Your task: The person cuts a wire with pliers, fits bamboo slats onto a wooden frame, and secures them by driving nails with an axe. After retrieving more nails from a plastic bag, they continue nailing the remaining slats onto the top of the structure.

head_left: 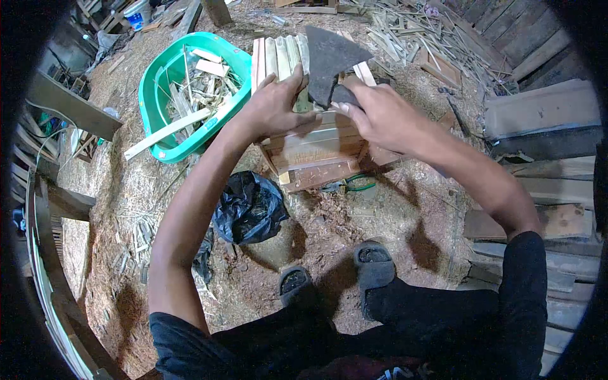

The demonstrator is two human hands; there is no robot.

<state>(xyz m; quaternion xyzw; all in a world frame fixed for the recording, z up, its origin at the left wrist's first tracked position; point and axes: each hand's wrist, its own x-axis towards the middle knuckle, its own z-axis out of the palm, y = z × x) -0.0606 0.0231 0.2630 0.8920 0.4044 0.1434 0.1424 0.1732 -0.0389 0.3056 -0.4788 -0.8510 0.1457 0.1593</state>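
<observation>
Axe, one: dark, broad-bladed, held up at the right end of the slats; whether it touches them I cannot tell. Right hand, mine: grasping the axe low, near its narrow end. Left hand, mine: laid on the slats, thumb pointing toward the axe; whether it grips one I cannot tell. Slats, several: pale, side by side atop the box. Wooden box, one: before me. Pliers, one pair: green-handled, just beside the box's near side. Bag, one: black plastic, crumpled, on the floor. Tub, one: green, left of the box, containing wood scraps. Slippers, one pair: dark, on my feet. Planks, several: to my right.
</observation>
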